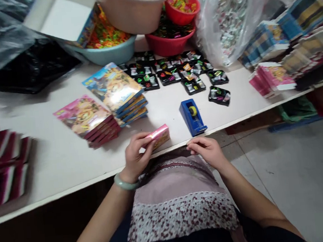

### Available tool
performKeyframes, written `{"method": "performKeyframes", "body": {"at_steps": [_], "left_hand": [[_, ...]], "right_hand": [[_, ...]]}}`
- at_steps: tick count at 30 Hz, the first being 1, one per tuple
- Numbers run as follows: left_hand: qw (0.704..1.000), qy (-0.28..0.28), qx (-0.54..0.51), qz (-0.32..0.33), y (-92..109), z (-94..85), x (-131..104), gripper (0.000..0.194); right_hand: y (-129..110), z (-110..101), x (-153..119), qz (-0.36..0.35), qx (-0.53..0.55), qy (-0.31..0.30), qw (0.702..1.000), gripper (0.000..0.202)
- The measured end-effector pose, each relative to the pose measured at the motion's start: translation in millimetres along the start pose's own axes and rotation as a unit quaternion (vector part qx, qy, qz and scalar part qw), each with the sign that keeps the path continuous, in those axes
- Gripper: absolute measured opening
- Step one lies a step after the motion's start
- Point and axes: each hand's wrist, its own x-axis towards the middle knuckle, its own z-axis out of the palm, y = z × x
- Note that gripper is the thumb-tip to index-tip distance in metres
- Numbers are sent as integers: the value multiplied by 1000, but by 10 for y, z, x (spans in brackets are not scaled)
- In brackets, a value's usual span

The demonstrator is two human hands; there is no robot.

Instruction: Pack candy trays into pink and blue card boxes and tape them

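Observation:
A small pink printed box (pixel 160 136) stands on edge near the front of the table. My left hand (pixel 138 153), with a pale green bangle at the wrist, is closed round its left end. To the right, just off the table's front edge, my right hand (pixel 206 150) has thumb and fingers pinched together; whatever they hold, if anything, is too small to make out. Nearest to that hand is a blue tape dispenser (pixel 191 120) with a yellow-cored roll. Left of the box are a stack of pink boxes (pixel 86 118) and a stack of blue boxes (pixel 116 89).
Several black trays (pixel 171 75) with small wrapped pieces lie at the back centre. Behind them stand a beige tub (pixel 137 10), red bowls (pixel 168 43), a light blue basin (pixel 110 54) and a clear bag (pixel 209 22). More boxes line the right (pixel 277 75) and left (pixel 5 161).

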Motion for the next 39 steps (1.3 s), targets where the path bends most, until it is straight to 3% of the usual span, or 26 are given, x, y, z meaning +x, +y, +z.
{"method": "performKeyframes", "body": {"at_steps": [2,5,8,11,14,16,19,21,22,25,29,31,33,36,39], "left_hand": [[999,-18,30,15,55,-26,19,24],[990,-76,105,54,113,-94,69,37],[968,-151,171,99,123,-133,128,44],[966,-171,163,99,114,-117,161,39],[984,-143,71,73,148,-192,152,29],[995,-88,8,35,174,-388,149,24],[989,125,11,-72,108,-907,220,18],[953,260,53,-144,-60,-1292,338,15],[940,288,63,-170,-181,-1452,415,13],[930,266,59,-247,-595,-1686,661,11],[940,182,86,-276,-933,-1661,816,13],[944,175,131,-247,-971,-1780,724,17],[930,222,183,-228,-949,-2058,496,22],[865,281,296,-292,-834,-2573,-38,22],[790,178,402,-427,-710,-2869,-584,35]], "right_hand": [[-205,232,52,16,81,-56,995,21],[-379,496,220,22,122,-107,986,33],[-382,611,387,13,68,-108,992,54],[-362,611,484,-21,-76,-82,994,68],[-374,542,492,-31,-213,-98,972,73],[-345,462,454,-37,-219,-130,966,72],[-211,345,378,-43,-121,-174,976,66],[-117,330,335,-39,-73,-187,979,57],[-87,353,316,-40,-60,-193,979,52],[-85,521,266,-51,-48,-219,973,41],[-161,718,223,-67,-57,-232,969,37],[-148,694,217,-67,-65,-224,970,37],[-82,593,224,-52,-77,-207,974,39],[76,426,259,4,-94,-169,981,43],[205,426,297,56,-101,-165,980,47]]}}
